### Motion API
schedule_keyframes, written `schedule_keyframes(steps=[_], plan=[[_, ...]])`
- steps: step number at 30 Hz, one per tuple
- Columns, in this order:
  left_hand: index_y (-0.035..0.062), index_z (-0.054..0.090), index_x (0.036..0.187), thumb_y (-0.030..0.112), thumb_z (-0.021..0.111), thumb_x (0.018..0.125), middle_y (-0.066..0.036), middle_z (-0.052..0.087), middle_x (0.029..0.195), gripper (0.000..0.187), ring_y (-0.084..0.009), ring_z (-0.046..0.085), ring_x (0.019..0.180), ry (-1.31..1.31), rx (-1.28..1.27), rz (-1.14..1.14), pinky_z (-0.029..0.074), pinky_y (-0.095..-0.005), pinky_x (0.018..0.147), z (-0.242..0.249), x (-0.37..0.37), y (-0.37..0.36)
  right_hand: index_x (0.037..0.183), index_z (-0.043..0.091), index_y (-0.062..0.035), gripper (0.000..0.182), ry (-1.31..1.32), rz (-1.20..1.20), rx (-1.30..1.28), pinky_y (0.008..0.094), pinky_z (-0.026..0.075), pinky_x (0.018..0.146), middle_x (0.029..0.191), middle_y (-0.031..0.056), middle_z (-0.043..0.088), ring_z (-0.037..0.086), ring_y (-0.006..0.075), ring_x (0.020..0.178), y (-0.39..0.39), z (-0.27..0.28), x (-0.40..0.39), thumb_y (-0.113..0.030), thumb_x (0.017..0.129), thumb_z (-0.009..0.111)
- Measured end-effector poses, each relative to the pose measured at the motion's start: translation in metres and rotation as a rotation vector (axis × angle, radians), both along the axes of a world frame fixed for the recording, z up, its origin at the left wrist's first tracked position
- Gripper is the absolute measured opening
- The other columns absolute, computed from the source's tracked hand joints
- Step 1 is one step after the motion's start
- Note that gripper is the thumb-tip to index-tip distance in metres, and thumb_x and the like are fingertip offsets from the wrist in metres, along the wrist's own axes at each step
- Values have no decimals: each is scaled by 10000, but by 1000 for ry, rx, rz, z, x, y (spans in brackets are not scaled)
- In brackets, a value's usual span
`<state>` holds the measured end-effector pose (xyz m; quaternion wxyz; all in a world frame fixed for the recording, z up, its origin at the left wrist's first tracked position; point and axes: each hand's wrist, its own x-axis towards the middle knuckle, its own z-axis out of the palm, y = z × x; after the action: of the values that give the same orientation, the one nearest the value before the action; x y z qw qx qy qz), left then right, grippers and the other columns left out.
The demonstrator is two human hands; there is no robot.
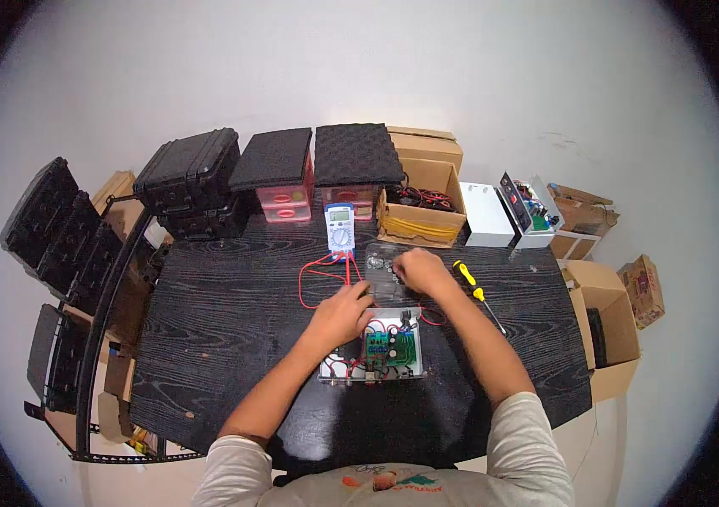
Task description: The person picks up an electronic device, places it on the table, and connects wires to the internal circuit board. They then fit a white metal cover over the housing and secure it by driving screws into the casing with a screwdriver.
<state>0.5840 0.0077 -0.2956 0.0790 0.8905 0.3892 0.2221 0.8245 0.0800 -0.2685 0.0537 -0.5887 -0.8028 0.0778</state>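
An open metal enclosure (414, 373) with a green circuit board (403, 346) and red and black wires lies in front of me. My left hand (344, 313) is at its far left corner, fingers bent together; what they grip, if anything, is hidden. Beyond the enclosure sits a clear plastic parts box (383, 289) with small metal pieces in it. My right hand (421, 272) reaches over the box's right side with fingers curled in a pinch. Anything between those fingertips is too small to make out.
A blue-and-white multimeter (341, 232) with red leads stands behind the parts box. A yellow-black screwdriver (478, 293) lies at right. Along the back are black cases (190, 173), foam-topped drawers (285, 203), a carton of cables (423, 224) and white enclosures (488, 215).
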Motion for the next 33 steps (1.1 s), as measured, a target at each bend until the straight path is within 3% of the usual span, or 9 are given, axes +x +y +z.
schedule_keyframes(steps=[3,9,12,15,21,24,33], plan=[[66,727,1129,249,709,922,-128,538,1468,277,-355,650,1134,-29,6,49,594,-478,916,-4,3,-3,1003,777,-74,180,14,9,75,540,587,849,1082,242,738,726,413,1022,17,-17,-1,-99,856,677],[38,751,1108,295,682,944,-136,514,1500,312,-358,657,1120,76,-108,74,599,-473,908,17,5,-8,1031,741,-21,272,-119,65,98,467,588,882,996,204,755,724,397,1002,39,-35,3,-42,761,767],[25,748,1095,315,670,956,-122,533,1480,331,-350,661,1112,96,-29,51,603,-471,889,3,3,-3,1096,720,-41,382,-44,164,-81,468,583,894,1016,197,757,721,396,1013,39,-23,8,-26,725,809],[25,749,1069,299,665,962,-102,560,1446,307,-336,661,1115,26,-32,24,604,-472,876,-5,2,0,1135,702,-53,450,-58,189,-64,482,575,905,1024,196,757,720,394,1019,30,-21,7,-41,709,847],[45,749,1024,277,655,973,-97,589,1391,256,-328,681,1070,12,-35,-18,592,-464,881,-4,-1,3,1077,733,-66,296,15,65,-17,489,571,926,1052,202,750,712,402,1047,27,-27,-2,-155,808,819],[50,743,1051,263,664,975,-112,586,1387,240,-352,673,1120,16,-80,-22,583,-474,911,-2,-2,1,1005,771,-49,208,-26,-7,35,510,586,907,1108,245,740,728,401,1046,16,-15,-13,-157,829,747],[39,744,1036,239,671,966,-120,585,1399,224,-362,672,1123,-2,-88,-41,577,-467,919,-1,-3,1,948,779,-67,164,-43,-27,125,501,612,807,959,208,761,754,393,925,21,-28,-18,-142,806,748]])
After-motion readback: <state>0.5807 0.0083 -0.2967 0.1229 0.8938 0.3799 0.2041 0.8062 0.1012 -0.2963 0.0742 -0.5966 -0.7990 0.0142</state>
